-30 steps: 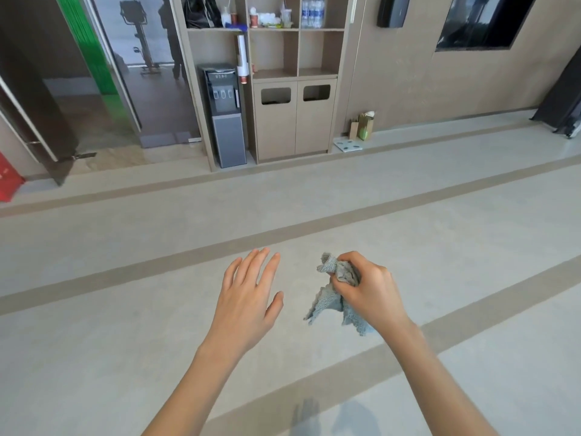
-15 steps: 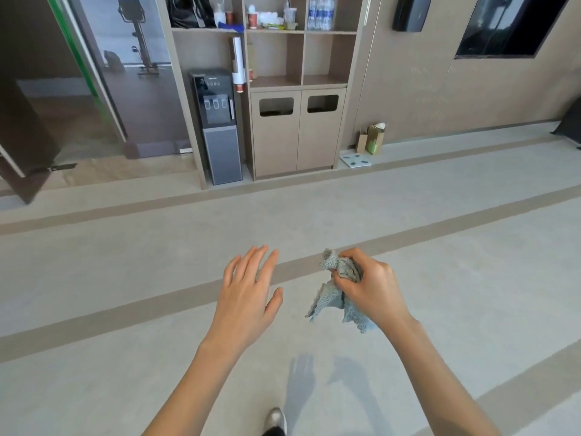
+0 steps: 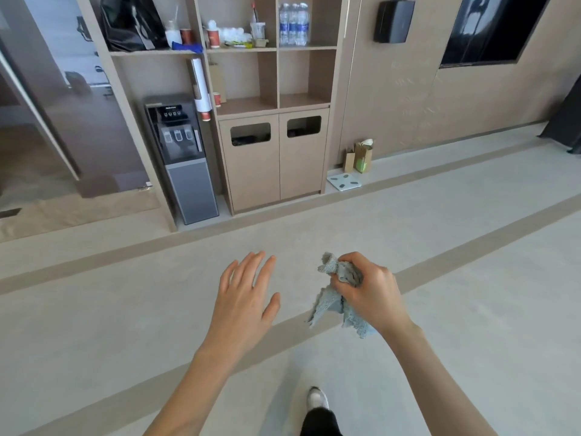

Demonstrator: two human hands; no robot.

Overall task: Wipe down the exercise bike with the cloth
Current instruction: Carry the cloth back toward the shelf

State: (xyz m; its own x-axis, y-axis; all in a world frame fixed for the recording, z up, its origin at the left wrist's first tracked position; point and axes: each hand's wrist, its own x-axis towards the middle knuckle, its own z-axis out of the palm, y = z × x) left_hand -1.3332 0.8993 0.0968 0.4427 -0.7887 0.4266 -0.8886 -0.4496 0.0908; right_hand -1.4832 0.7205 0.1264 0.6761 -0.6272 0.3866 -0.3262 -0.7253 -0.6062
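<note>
Here, both hands are held out over a pale floor point(image 3: 125, 309) crossed by darker stripes. Left hand point(image 3: 245, 303): flat, palm down, fingers point(image 3: 251, 272) spread slightly, thumb out to the side; touches nothing, carries nothing. Right hand point(image 3: 367, 294): closed in a fist around a bunched grey-blue cloth point(image 3: 333, 303). One tuft of the cloth sticks up above the knuckles, the rest hangs loose below the fist, off the floor. The two hands are near each other but apart; the cloth hangs between them, closer to the right.

Below, one foot in a light shoe point(image 3: 317, 399) with a dark trouser leg above it, set on the floor.

Ahead, a wooden shelf unit point(image 3: 273, 89) against the wall: water bottles point(image 3: 294, 25), cups and a black bag point(image 3: 132, 23) on the top shelf, two cupboard doors with cut-out slots below. A grey water dispenser point(image 3: 182, 158) stands just left of the cupboards. Paper bags point(image 3: 360, 155) and a flat scale point(image 3: 344, 182) sit on the floor to the right of the unit. The exercise bike is not clearly visible.
</note>
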